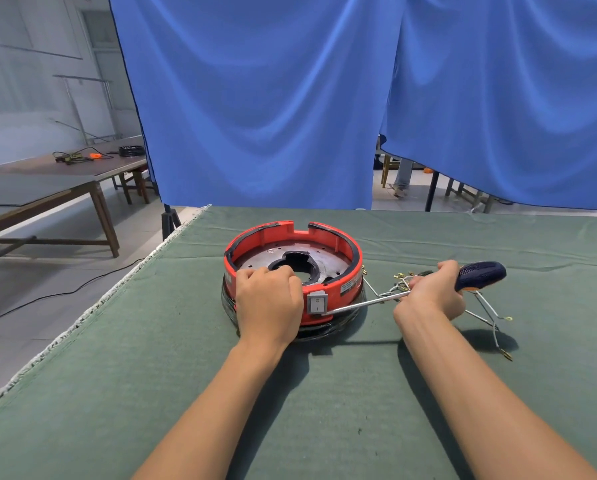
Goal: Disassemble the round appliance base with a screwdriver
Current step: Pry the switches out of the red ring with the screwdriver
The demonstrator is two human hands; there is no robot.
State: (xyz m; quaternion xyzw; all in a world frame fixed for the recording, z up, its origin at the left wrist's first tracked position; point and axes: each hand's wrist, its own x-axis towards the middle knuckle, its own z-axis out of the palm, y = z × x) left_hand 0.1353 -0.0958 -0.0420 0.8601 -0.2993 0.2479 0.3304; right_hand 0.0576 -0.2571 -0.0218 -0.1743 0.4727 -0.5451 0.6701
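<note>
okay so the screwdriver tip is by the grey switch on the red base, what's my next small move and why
Probably lever gently outward with the screwdriver: its tip sits at the lower edge of the grey switch, and your left hand already braces the red base rim while the right hand grips the handle.

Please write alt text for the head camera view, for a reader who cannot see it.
A person's left hand grips the rim of a round red appliance base on a green-covered table, while the right hand holds a screwdriver whose tip meets the base beside a grey switch.

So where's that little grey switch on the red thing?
The grey switch sits on the near outer wall of the red base, between the left hand gripping the rim and the screwdriver tip, which meets its lower right corner.
</note>
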